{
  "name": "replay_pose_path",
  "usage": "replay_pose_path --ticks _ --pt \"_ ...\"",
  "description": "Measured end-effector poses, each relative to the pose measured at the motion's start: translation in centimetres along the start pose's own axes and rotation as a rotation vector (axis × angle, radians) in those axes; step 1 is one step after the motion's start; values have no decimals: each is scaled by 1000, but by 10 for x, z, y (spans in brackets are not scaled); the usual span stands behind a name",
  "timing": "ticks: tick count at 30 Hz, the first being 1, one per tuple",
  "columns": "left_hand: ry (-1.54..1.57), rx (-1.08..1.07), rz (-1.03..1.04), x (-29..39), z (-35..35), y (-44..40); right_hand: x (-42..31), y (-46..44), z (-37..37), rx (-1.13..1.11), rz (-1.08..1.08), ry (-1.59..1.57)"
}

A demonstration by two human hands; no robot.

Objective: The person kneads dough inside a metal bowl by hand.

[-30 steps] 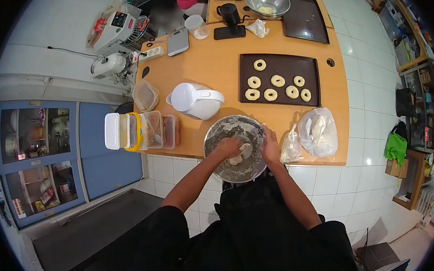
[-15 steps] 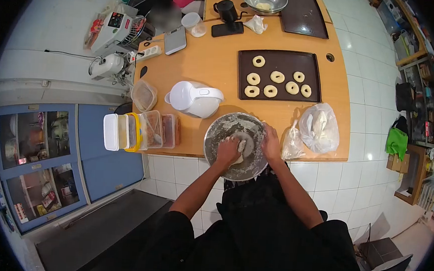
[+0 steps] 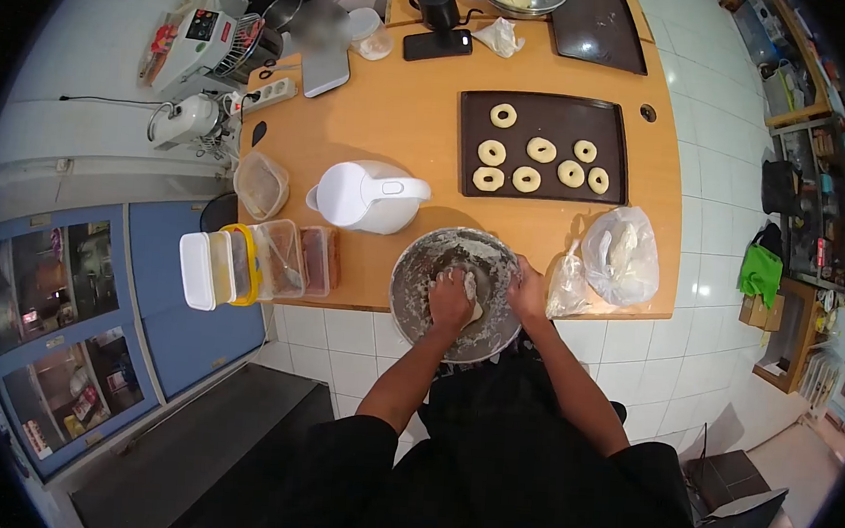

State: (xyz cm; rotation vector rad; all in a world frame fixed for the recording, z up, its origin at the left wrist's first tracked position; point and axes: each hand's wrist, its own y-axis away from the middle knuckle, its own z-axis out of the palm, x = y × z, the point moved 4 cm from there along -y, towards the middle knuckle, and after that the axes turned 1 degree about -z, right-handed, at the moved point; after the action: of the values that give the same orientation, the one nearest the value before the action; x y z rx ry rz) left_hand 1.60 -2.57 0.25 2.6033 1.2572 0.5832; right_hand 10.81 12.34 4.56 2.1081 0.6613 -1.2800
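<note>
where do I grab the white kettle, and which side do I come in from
I'd take the white kettle by its handle, coming in from the right. The handle juts out that way, opposite the small spout. The mixing bowl sits on the near side, so reach over or around its rim.

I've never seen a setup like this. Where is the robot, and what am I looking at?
There's no robot: these are a person's bare hands, seen by one camera worn on the head, looking forward and down. The left hand is on pale dough inside a large metal bowl; the right hand holds its rim. On the wooden table are a white kettle, plastic containers and a dark tray with eight dough rings.
</note>
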Motion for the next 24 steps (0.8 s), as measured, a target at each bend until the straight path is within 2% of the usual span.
replay_pose_path --ticks 4,10,16,19,23,24 --pt "-12 124 6 2 11 -9 11 -2 3 -8 13 26" --pt "25 26 -48 7 13 -37 14 -1 2 -38 -46 122" --pt "51 180 -107 3 16 -47 20 -1 5 -24 -43 132" --pt "172 226 -79 3 10 -41 11 1 1 2 -51 162" --pt "388 429 -23 -15 31 -42 13 2 3 42 -67 206" --pt "558 454 -24 -19 37 -44 14 6 2 55 -25 214"
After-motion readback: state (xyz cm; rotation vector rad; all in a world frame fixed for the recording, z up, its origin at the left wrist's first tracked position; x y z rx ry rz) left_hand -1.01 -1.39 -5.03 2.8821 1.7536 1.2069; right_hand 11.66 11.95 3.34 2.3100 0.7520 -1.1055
